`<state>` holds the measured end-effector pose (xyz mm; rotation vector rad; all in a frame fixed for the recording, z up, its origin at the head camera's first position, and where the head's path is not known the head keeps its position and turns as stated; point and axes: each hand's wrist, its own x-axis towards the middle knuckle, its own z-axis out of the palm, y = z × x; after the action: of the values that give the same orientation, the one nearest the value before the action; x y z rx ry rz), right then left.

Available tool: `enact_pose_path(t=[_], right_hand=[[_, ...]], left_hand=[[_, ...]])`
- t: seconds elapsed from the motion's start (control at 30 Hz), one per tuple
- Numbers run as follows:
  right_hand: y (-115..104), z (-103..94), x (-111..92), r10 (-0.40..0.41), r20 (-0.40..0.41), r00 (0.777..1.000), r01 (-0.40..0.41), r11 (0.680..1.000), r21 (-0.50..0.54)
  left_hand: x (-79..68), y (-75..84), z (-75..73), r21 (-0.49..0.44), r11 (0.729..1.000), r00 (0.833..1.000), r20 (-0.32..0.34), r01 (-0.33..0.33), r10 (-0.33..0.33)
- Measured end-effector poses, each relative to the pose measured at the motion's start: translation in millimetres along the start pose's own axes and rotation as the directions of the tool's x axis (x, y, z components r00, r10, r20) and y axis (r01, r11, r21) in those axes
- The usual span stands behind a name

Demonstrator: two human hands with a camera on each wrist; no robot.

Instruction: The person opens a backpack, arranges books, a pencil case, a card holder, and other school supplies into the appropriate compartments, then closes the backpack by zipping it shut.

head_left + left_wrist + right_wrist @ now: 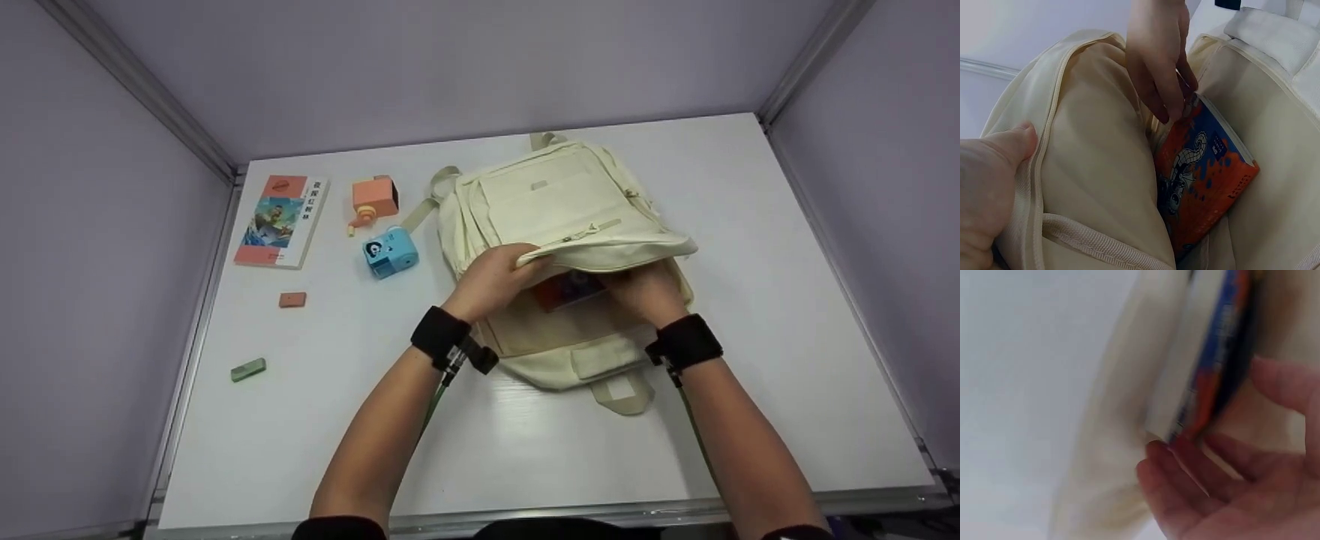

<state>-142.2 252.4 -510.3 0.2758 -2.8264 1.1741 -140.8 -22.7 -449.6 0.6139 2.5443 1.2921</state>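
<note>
A cream backpack (555,195) lies unzipped on the table, its mouth towards me. My left hand (495,281) grips the upper edge of the opening and holds it raised; in the left wrist view its thumb (1024,140) presses on the zip edge. Inside the bag is an orange and blue book (1202,174), leaning on the lining. My right hand (649,292) reaches into the mouth, partly hidden by the flap. In the right wrist view its fingertips (1157,450) touch the book's end, with the thumb apart from it.
Left of the bag lie a blue boxy gadget (391,253), an orange crank sharpener (373,199) and a paperback (281,221). A small reddish block (292,300) and a green block (248,370) lie nearer me. Grey panels (480,67) enclose the white table (772,300).
</note>
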Motion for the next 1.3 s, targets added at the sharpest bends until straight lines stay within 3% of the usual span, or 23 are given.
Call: enact_pose_path(t=[0.13, 0.2, 0.27, 0.3, 0.37, 0.43, 0.47, 0.53, 0.63, 0.7, 0.77, 0.97, 1.2, 1.3], right_hand=[[-6.0, -20.0, -25.1, 0.05, 0.06, 0.997, -0.05, 0.999, -0.002], [-6.3, -30.4, -38.9, 0.038, 0.01, 0.999, -0.038, 0.999, -0.002], [-3.8, -38.7, -49.6, -0.011, -0.112, 0.994, 0.014, 0.999, 0.031], [-1.9, -42.2, -52.7, -0.039, -0.2, 0.979, 0.05, 0.998, 0.048], [2.1, -49.0, -54.1, -0.095, -0.367, 0.925, 0.131, 0.988, 0.076], [-0.1, -57.4, -51.4, -0.149, -0.46, 0.875, 0.22, 0.97, 0.104], [2.7, -60.9, -47.7, -0.179, -0.468, 0.866, 0.254, 0.962, 0.103], [9.7, -67.7, -39.1, -0.25, -0.382, 0.89, 0.303, 0.949, 0.086], [20.3, -71.5, -25.3, -0.329, -0.154, 0.932, 0.339, 0.94, 0.043], [25.8, -70.0, -17.5, -0.339, -0.021, 0.941, 0.339, 0.941, 0.008], [23.6, -68.0, -13.1, -0.336, 0.045, 0.941, 0.337, 0.941, -0.016], [13.8, -65.3, -17.9, -0.288, 0.11, 0.951, 0.293, 0.956, -0.03], [3.5, -63.5, -29.8, -0.314, 0.103, 0.944, 0.322, 0.944, -0.076], [-0.5, -62.0, -32.8, -0.326, 0.14, 0.935, 0.336, 0.94, -0.057]], left_hand=[[-0.7, -1.5, -0.9, -0.005, 1.0, 1.0, 0.002, -0.01, 0.01], [-1.6, -2.3, -1.7, -0.001, 1.0, 1.0, 0.002, -0.016, 0.016], [-2.7, -3.1, -3.1, 0.002, 1.0, 1.0, 0.003, -0.019, 0.019], [-3.5, -3.4, -4.1, 0.002, 1.0, 1.0, 0.002, -0.021, 0.021], [-4.8, -4.3, -6.4, 0.0, 1.0, 1.0, 0.0, -0.023, 0.023], [-6.3, -5.5, -9.1, -0.003, 1.0, 1.0, 0.004, -0.025, 0.025], [-6.9, -6.5, -9.9, -0.002, 1.0, 1.0, 0.006, -0.026, 0.026], [-7.8, -8.5, -11.7, 0.0, 0.999, 0.999, 0.021, -0.034, 0.034], [-9.4, -12.6, -13.5, 0.003, 0.999, 0.998, 0.056, -0.037, 0.037], [-10.5, -14.8, -14.6, 0.008, 0.999, 0.996, 0.084, -0.04, 0.039], [-11.5, -16.1, -15.5, 0.009, 0.999, 0.993, 0.108, -0.039, 0.038], [-12.4, -19.4, -17.2, 0.006, 0.998, 0.99, 0.128, -0.058, 0.057], [-9.7, -26.5, -18.8, 0.071, 0.995, 0.996, 0.048, -0.074, 0.071], [-9.0, -31.0, -19.7, 0.058, 0.996, 0.997, 0.024, -0.068, 0.067]])
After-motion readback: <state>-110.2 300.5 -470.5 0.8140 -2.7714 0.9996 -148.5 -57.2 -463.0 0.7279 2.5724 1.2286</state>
